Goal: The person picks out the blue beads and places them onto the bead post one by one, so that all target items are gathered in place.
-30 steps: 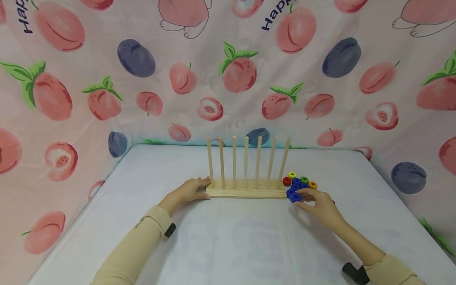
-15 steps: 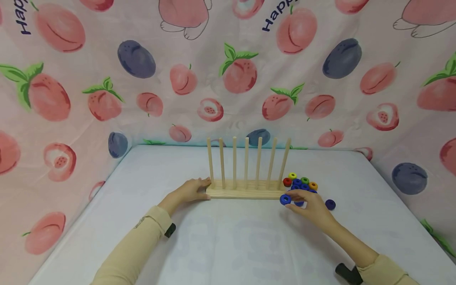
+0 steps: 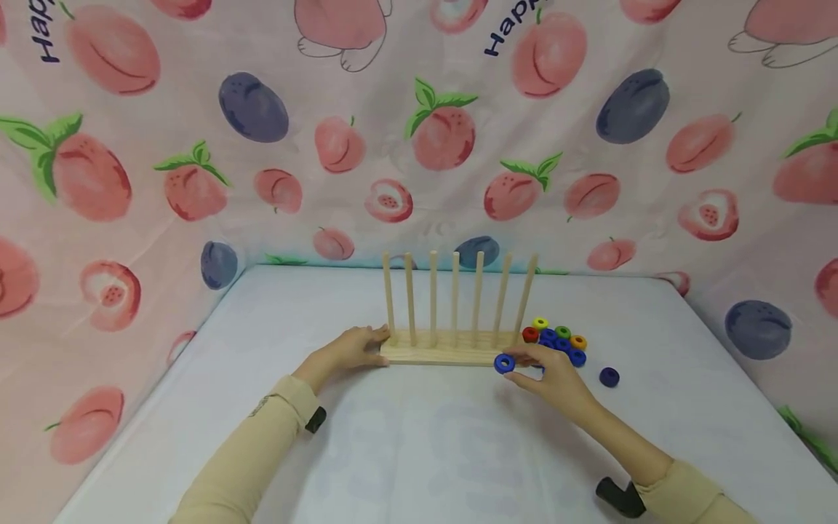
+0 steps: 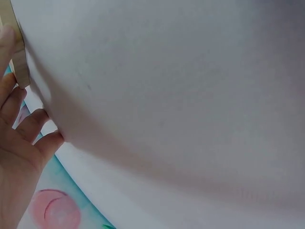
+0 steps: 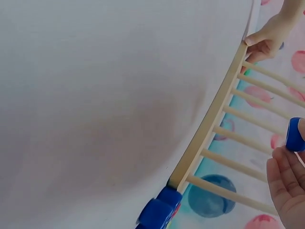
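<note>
A wooden rack (image 3: 452, 354) with several upright pegs stands on the white table (image 3: 419, 451). My left hand (image 3: 350, 349) rests against the rack's left end (image 4: 19, 57), fingers fairly straight. In front of the rack's right part my right hand (image 3: 546, 375) pinches a blue ring (image 3: 504, 363), lifted just off the table; the right wrist view shows that blue ring (image 5: 295, 135) at my fingertips. By the rack's right end (image 5: 178, 179) lies a cluster of rings (image 3: 556, 338): blue, red, yellow, green, orange. One blue ring (image 3: 609, 376) lies apart to the right.
Fruit-print cloth walls (image 3: 419, 145) close the table in at the back and on both sides. White table surface stretches in front of the rack and to its left. Black straps sit at both wrists.
My right hand has picked a blue ring out of the cluster and carried it leftward along the rack's front. A blue ring, hidden before, now lies alone to the right. The left hand has stayed.
</note>
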